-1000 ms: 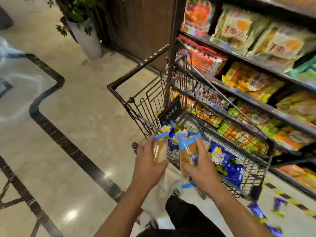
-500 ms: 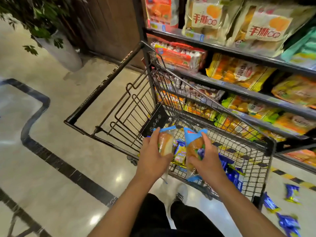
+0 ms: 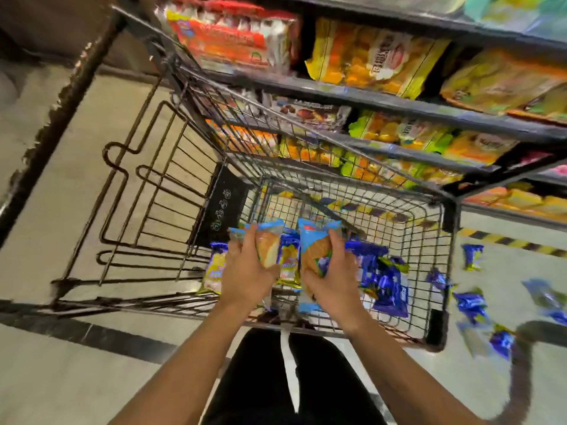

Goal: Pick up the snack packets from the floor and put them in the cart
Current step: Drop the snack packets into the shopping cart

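Both my hands have swung in over the cart (image 3: 441, 271) since a second ago. My left hand (image 3: 245, 271) grips one bread packet (image 3: 268, 250), my right hand (image 3: 331, 280) clamps a second packet (image 3: 313, 253), both above the basket, ready to drop. Roughly four wrappers lie inside already; about six blue floor packets (image 3: 471, 305) wait right of the cart.

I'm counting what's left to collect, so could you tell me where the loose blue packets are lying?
In the head view, the loose blue packets lie on the floor right of the cart, below the shelves.
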Motion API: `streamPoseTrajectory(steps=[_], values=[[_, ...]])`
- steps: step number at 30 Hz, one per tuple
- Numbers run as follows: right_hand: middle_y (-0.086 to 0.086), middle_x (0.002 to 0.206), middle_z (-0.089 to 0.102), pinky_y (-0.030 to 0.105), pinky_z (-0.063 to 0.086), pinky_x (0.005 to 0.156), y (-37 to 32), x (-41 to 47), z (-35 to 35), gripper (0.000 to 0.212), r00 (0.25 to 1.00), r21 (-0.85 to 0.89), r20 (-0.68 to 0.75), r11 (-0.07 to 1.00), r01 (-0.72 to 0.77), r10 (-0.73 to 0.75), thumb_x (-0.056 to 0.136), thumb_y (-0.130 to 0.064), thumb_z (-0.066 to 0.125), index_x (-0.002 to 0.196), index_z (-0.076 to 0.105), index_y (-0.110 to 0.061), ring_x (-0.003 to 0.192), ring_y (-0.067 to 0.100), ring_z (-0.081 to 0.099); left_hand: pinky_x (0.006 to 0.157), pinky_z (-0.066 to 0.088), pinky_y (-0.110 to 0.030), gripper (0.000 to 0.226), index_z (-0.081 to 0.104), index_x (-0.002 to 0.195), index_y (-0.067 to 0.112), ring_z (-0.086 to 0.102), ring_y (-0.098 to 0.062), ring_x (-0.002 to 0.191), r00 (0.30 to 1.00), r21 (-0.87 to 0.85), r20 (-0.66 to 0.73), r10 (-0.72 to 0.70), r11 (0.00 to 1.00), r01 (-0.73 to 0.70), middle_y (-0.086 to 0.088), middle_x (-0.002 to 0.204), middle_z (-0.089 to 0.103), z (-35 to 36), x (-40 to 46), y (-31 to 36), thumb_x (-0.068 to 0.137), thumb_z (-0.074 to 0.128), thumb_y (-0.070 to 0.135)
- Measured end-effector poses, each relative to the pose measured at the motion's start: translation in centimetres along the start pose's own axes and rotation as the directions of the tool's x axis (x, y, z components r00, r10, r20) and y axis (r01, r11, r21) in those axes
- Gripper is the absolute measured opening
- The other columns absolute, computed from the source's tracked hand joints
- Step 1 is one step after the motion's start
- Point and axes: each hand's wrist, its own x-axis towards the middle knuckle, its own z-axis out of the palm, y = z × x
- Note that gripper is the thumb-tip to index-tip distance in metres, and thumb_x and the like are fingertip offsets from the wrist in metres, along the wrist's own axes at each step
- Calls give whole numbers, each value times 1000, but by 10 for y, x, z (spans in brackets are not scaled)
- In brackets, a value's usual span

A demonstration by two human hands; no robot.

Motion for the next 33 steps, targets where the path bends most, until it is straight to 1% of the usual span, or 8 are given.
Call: streamPoseTrajectory(steps=[3, 7, 13, 15, 20, 23, 28, 33], values=[[11, 122, 39, 34, 39, 97, 14, 19, 22, 95, 995, -10, 2, 995, -103, 103, 81, -27, 74, 155, 15, -33, 112, 28, 43, 102, 45, -45, 95, 22, 145, 37, 44, -36, 127, 998, 46, 62, 11, 999, -14, -12, 139, 39, 21, 20, -7, 69, 79, 38], [9, 109, 39, 29, 35, 86, 34, 37, 48, 100, 989, -58, -36, 988, -142, 140, 73, -33, 76, 155, 20, -26, 102, 26, 44, 102, 43, -47, 102, 16, 152, 35, 39, -34, 131, 988, 153, 152, -27, 988, 3, -8, 145, 30, 49, 43, -18, 73, 79, 46], [13, 125, 40, 37, 40, 92, 59, 52, 73, 100, 968, -98, -53, 963, -251, 246, 77, -38, 77, 155, 15, -34, 115, 29, 41, 108, 38, -47, 103, 9, 154, 34, 33, -31, 132, 978, 226, 202, -43, 974, -4, -7, 144, 26, 75, 70, -31, 76, 75, 48], [13, 127, 39, 39, 39, 92, 63, 53, 78, 99, 964, -102, -57, 959, -265, 260, 78, -41, 76, 153, 13, -37, 115, 31, 41, 110, 35, -47, 105, 6, 154, 36, 31, -29, 133, 976, 262, 213, -52, 965, -5, -6, 144, 24, 80, 73, -30, 75, 74, 49], [17, 122, 43, 43, 42, 95, 65, 49, 84, 103, 955, -147, -51, 943, -298, 294, 77, -48, 77, 155, 12, -32, 112, 35, 43, 115, 28, -47, 103, -2, 155, 37, 23, -31, 140, 958, 288, 279, -71, 957, -12, -6, 149, 16, 82, 69, -33, 81, 68, 48], [19, 122, 46, 47, 44, 96, 66, 49, 86, 103, 953, -153, -48, 940, -304, 300, 74, -51, 77, 154, 14, -32, 111, 37, 45, 115, 27, -48, 98, 0, 157, 33, 22, -33, 141, 961, 300, 268, -65, 954, -19, -11, 154, 15, 81, 64, -32, 85, 64, 49], [17, 135, 42, 50, 42, 100, 62, 49, 85, 98, 955, -119, -33, 947, -297, 295, 74, -49, 78, 148, 13, -45, 120, 38, 41, 113, 27, -50, 96, 2, 157, 33, 22, -34, 141, 968, 317, 242, -69, 948, -11, -12, 156, 15, 80, 62, -28, 85, 64, 49], [13, 140, 36, 45, 38, 98, 59, 40, 78, 97, 955, -122, -43, 947, -297, 294, 78, -44, 75, 152, 13, -41, 123, 35, 38, 114, 27, -49, 98, 4, 157, 35, 19, -32, 142, 974, 314, 216, -72, 950, 0, -8, 158, 10, 73, 57, -26, 83, 66, 54]])
